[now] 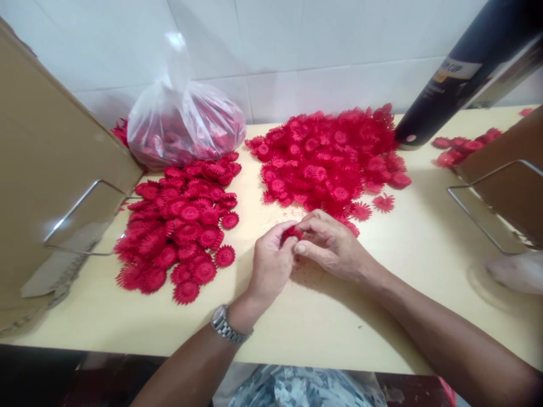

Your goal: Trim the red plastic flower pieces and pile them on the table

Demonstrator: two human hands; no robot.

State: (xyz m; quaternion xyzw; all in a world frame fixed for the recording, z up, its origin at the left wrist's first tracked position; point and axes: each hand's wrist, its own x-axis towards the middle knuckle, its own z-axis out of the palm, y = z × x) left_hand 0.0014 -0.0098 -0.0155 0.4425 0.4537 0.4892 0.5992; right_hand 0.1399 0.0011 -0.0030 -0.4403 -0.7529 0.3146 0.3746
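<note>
Between my two hands is a small red flower-shaped piece (290, 232) with a fringed edge, mostly covered by fingers. My left hand (274, 257) is closed around it from the left, thumb on top. From the right, my right hand (331, 246) pinches at the same piece with thumb and fingertips. A large heap of similar red fringed pieces (326, 158) lies just beyond the hands. Another pile of thicker red fringed discs (182, 220) spreads to the left of my left hand.
A tied clear plastic bag (186, 124) of red pieces stands at the back left. Cardboard (51, 169) rises at the left, with more cardboard (504, 175) at the right. A dark cylinder (458, 73) leans at the back right. Metal wire frames (483, 183) jut out on both sides.
</note>
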